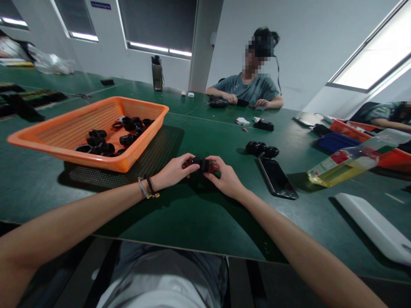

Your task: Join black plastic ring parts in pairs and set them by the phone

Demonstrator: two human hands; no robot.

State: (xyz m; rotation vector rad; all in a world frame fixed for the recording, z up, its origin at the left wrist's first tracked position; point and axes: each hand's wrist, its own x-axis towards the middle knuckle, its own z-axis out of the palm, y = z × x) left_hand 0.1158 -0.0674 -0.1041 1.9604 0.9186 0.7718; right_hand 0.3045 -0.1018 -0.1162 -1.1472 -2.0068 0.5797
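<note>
Between my two hands is a small black cylindrical part [202, 164], held just above the green table. The fingers of my left hand [175, 172] pinch its left end. My right hand [224, 175] grips the right end between thumb and fingers. To the left, an orange perforated basket [141, 149] holds several similar black parts [101, 143]. A small group of black parts [261, 149] lies on the table to the right of my hands. The exact kind of the held part cannot be made out.
A dark smartphone [278, 177], a tilted bottle of yellow liquid [346, 164] and a white oblong object [372, 226] lie at the right. Across the table [205, 222], a person [247, 87] works near a power drill [217, 103]. A drink bottle [157, 73] stands at the back.
</note>
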